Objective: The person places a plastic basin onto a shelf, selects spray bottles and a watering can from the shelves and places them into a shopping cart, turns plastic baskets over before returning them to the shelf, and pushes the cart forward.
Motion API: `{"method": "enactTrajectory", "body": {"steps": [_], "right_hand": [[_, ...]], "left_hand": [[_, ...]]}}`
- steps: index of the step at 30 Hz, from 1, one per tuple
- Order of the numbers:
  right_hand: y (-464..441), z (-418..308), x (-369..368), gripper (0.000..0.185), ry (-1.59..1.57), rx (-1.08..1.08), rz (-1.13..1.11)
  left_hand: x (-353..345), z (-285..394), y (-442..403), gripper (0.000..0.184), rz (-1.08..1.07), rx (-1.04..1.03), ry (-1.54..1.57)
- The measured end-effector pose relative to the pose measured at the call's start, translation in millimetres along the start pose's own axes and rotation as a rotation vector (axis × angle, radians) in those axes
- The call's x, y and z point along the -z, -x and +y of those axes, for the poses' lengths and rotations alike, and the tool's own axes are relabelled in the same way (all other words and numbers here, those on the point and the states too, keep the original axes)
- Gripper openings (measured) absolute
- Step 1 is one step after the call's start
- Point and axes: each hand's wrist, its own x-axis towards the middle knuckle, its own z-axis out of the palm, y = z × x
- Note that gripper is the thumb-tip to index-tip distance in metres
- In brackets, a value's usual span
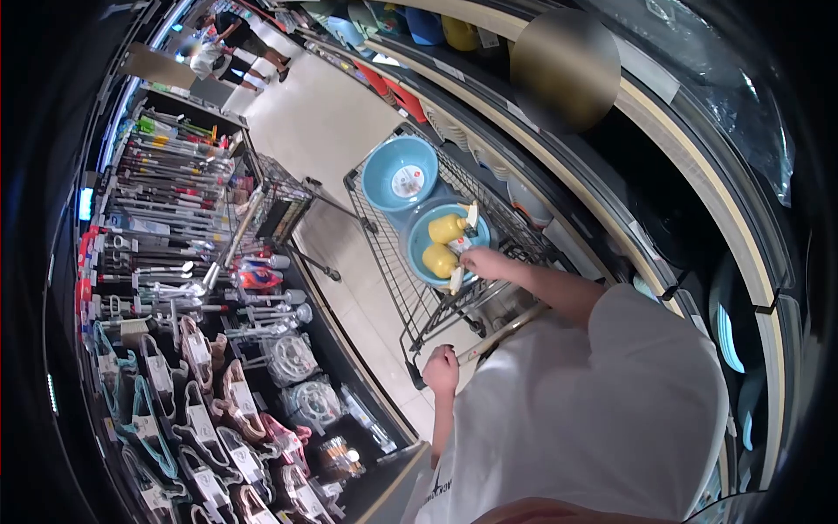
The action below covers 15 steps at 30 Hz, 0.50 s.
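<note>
A black wire shopping cart (384, 249) stands in front of me with two light blue plastic basins in it. The farther basin (371, 179) has a white round label inside. In the nearer basin (413, 240) lie two yellow bottles with white pump heads, one bottle (447, 229) farther off and the other bottle (438, 260) closer to me. My right hand (487, 263) reaches over the nearer basin's rim, its fingers closed at the neck of the closer bottle. Curled at the left end of the cart's handle (511, 330) is my left hand (442, 370).
Hangers (201, 419) and long-handled tools (166, 179) fill the rack on the left. Another cart (284, 205) stands beside it. Shelves (559, 157) run close along the right. Two people (236, 48) are far down the aisle floor (301, 100).
</note>
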Motion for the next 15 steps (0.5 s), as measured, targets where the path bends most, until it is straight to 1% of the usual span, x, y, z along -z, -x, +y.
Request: {"method": "enactTrajectory", "body": {"steps": [2, 3, 5, 8, 9, 12, 15], "right_hand": [[22.3, -22.8, 35.6, 0.018, -0.084, 0.032, 0.085], [36.0, -33.3, 51.0, 0.018, -0.082, 0.027, 0.065], [58.6, -45.9, 86.2, 0.014, -0.128, 0.049, 0.234], [93.2, -57.1, 123.0, 0.011, -0.119, 0.030, 0.270], [103.7, -54.6, 128.3, 0.010, -0.085, 0.043, 0.313], [127.2, -45.9, 138.5, 0.010, -0.003, -0.010, 0.311], [142.6, -37.7, 136.8, 0.011, 0.027, -0.053, 0.296]], "left_hand": [[1.4, 1.3, 0.7, 0.027, -0.036, 0.055, -0.047], [3.1, 2.0, 1.9, 0.028, -0.054, 0.076, -0.054], [5.1, 7.1, 1.4, 0.030, -0.072, 0.109, -0.068], [1.2, -0.6, 3.0, 0.026, -0.035, 0.094, -0.072], [0.6, -0.8, 3.5, 0.026, -0.041, 0.105, -0.078], [-0.3, -0.3, 3.5, 0.026, -0.060, 0.140, -0.098], [-2.0, -1.8, -0.2, 0.026, -0.059, 0.128, -0.101]]}}
